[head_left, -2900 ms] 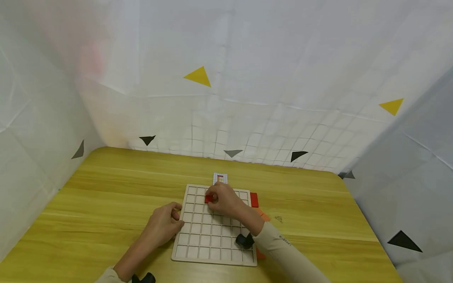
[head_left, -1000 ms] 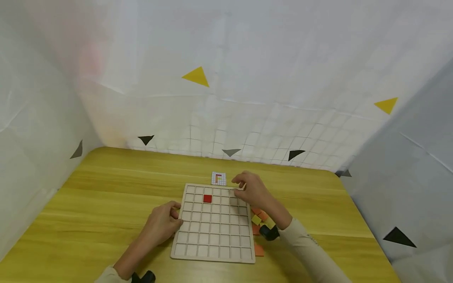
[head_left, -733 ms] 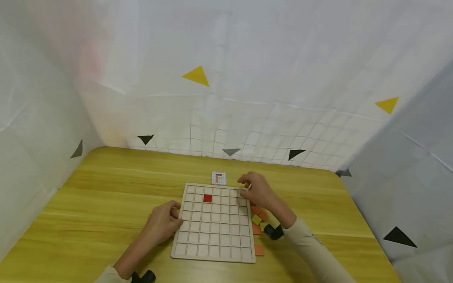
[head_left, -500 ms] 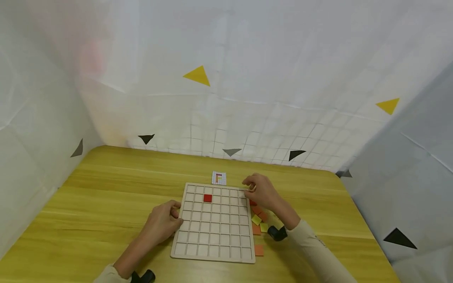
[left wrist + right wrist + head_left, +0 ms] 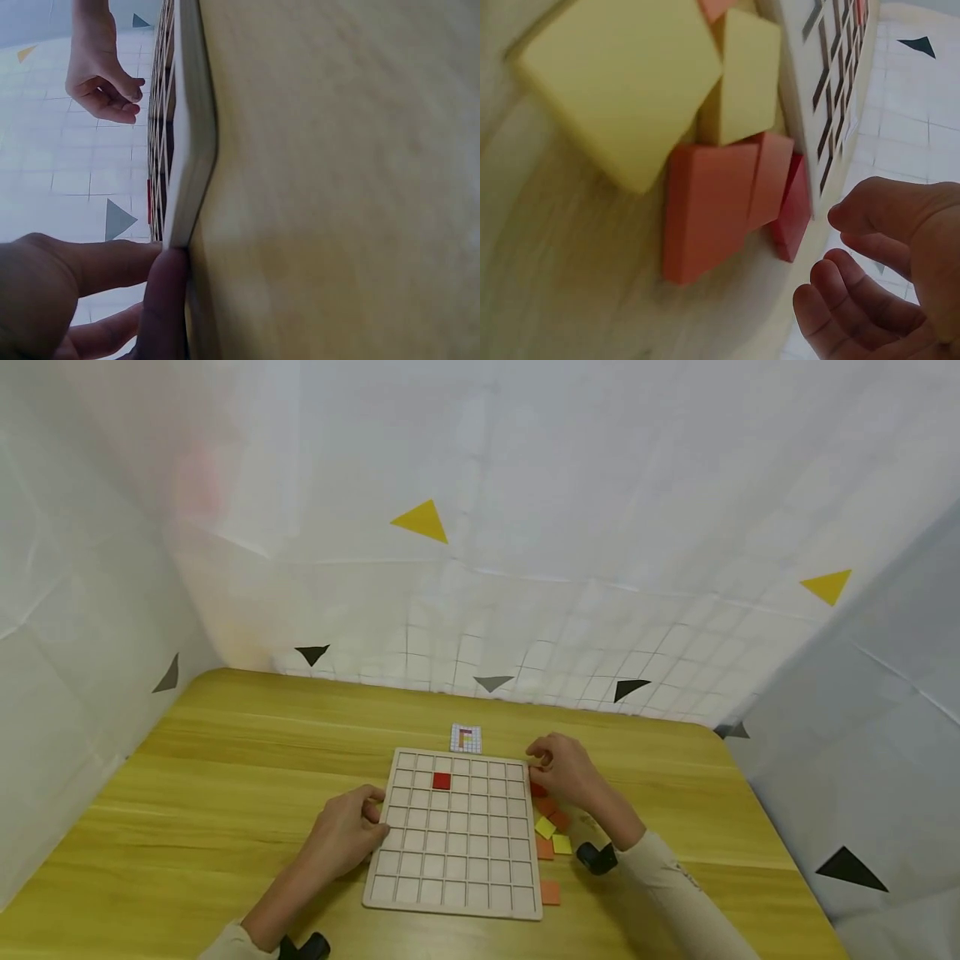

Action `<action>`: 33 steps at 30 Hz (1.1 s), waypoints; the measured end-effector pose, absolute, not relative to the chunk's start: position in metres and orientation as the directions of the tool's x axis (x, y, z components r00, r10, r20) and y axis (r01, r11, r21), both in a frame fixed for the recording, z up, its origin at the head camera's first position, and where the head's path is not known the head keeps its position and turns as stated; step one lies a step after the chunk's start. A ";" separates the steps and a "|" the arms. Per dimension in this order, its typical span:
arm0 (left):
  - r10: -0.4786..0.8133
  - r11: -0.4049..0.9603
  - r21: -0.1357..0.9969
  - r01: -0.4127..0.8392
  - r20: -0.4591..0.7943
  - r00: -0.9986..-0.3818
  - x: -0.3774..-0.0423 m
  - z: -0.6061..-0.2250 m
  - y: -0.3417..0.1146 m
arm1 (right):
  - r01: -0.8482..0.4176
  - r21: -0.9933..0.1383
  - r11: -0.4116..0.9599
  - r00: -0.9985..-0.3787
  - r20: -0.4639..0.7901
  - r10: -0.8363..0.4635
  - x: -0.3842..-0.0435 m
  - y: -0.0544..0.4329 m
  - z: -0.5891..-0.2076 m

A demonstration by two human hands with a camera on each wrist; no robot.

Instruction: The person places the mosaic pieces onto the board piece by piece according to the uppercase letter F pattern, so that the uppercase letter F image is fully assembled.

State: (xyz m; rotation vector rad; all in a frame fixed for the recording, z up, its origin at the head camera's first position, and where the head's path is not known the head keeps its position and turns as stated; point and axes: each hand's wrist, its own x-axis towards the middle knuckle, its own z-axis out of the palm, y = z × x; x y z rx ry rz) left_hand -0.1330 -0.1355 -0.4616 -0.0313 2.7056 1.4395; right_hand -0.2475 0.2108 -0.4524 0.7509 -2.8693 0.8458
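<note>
A pale wooden grid board (image 5: 435,866) lies on the table. One red square tile (image 5: 442,781) sits in a cell of its second row from the back. My left hand (image 5: 347,831) holds the board's left edge, thumb and finger right at the rim in the left wrist view. My right hand (image 5: 567,770) hovers past the back right corner with fingers loosely bent and nothing between them. Just below it, another red tile (image 5: 793,214) lies against the board's right edge. Orange tiles (image 5: 709,210) and yellow tiles (image 5: 622,82) lie close by.
A small printed card (image 5: 466,739) with a coloured grid pattern lies behind the board. One more orange tile (image 5: 550,893) rests by the front right edge. White sheeting (image 5: 600,485) with coloured triangles surrounds the wooden table (image 5: 262,735) at the back and sides.
My right hand has let go of the red tile, leaving it in the grid cell, and moved right past the board's edge. My left hand has stayed at the left rim.
</note>
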 end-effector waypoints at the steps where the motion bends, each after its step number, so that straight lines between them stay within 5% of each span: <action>1: 0.016 0.557 0.828 -0.056 -0.078 -0.997 -0.133 -0.461 -0.136 | -0.468 -0.494 0.733 -0.880 0.187 -0.436 -0.248 0.212 -0.453; 33: 0.012 0.524 0.850 -0.060 -0.078 -0.997 -0.133 -0.463 -0.135 | -0.496 -0.495 0.713 -0.860 0.170 -0.481 -0.253 0.226 -0.457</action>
